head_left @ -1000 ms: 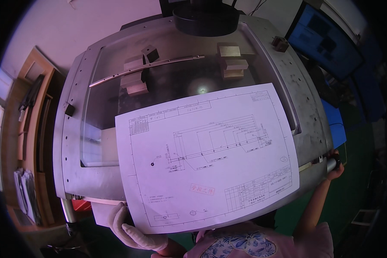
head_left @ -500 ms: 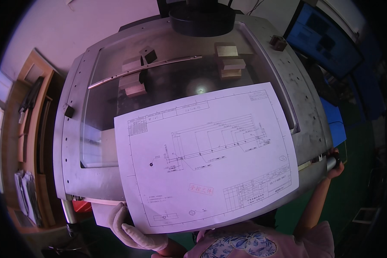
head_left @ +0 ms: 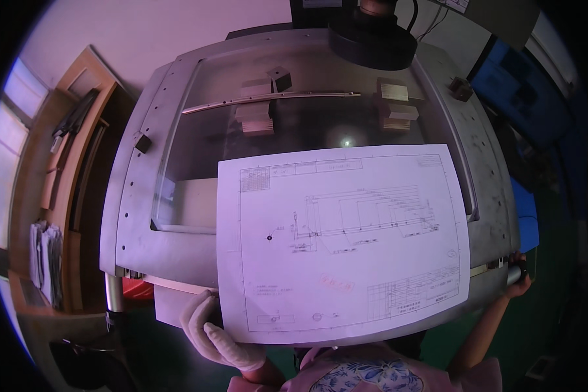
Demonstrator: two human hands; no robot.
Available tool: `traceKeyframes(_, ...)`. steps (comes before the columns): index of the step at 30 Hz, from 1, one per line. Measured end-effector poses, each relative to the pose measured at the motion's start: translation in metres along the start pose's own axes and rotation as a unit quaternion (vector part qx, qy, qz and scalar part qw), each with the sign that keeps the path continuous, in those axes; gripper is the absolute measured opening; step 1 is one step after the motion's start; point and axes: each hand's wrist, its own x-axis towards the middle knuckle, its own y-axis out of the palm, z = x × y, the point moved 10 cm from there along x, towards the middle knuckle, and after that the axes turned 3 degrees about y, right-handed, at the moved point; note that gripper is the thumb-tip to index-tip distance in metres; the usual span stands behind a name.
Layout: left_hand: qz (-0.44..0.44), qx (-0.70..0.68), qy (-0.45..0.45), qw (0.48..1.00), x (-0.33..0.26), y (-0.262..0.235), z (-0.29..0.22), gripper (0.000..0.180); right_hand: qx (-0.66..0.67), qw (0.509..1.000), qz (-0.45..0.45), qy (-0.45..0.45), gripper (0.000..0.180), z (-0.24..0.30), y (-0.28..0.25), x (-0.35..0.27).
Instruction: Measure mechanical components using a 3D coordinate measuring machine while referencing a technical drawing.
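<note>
Over the near part of the glass stage (head_left: 196,163) lies a white technical drawing sheet (head_left: 346,261), its lower edge reaching past the stage's front edge. My left hand (head_left: 223,340), in a white glove, is at the front edge beside the sheet's lower left corner. Its fingers are curled; whatever they grip is hidden. At the right front corner, my bare right hand (head_left: 520,286) is closed round a silver and dark knob (head_left: 517,272). Behind the sheet, a slim metal rod (head_left: 294,96) with small holes rests across the left ribbed block (head_left: 255,117), beside a small dark block (head_left: 279,78).
A second pair of ribbed blocks (head_left: 397,117) stands to the right of the rod. Above the stage's far side hangs a round black lens housing (head_left: 372,44). Small metal blocks sit on the frame, left (head_left: 142,142) and right (head_left: 460,89). A monitor (head_left: 519,95) stands far right, a wooden cabinet (head_left: 78,189) left.
My view has turned, so the stage, sheet and rod appear further right and less tilted. Both hands stay at the stage's front corners.
</note>
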Motion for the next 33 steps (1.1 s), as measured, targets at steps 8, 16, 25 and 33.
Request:
traceKeyframes(8,0.009,-0.009,-0.001,1.000,0.001,0.003,-0.002,0.043,-0.006,0.998,0.055,0.006,0.045,-0.002,0.012,0.003)
traceKeyframes(16,0.014,-0.003,0.004,1.000,0.002,0.003,-0.003,0.044,-0.008,0.999,0.045,0.000,0.045,-0.002,0.016,0.002)
traceKeyframes(25,0.013,-0.004,-0.004,1.000,0.000,0.002,-0.002,0.043,-0.012,0.999,0.052,-0.001,0.045,-0.002,0.008,0.002)
traceKeyframes(33,0.009,0.004,-0.008,1.000,0.000,-0.001,0.002,0.043,0.000,0.997,0.080,0.005,0.047,-0.006,0.020,0.003)
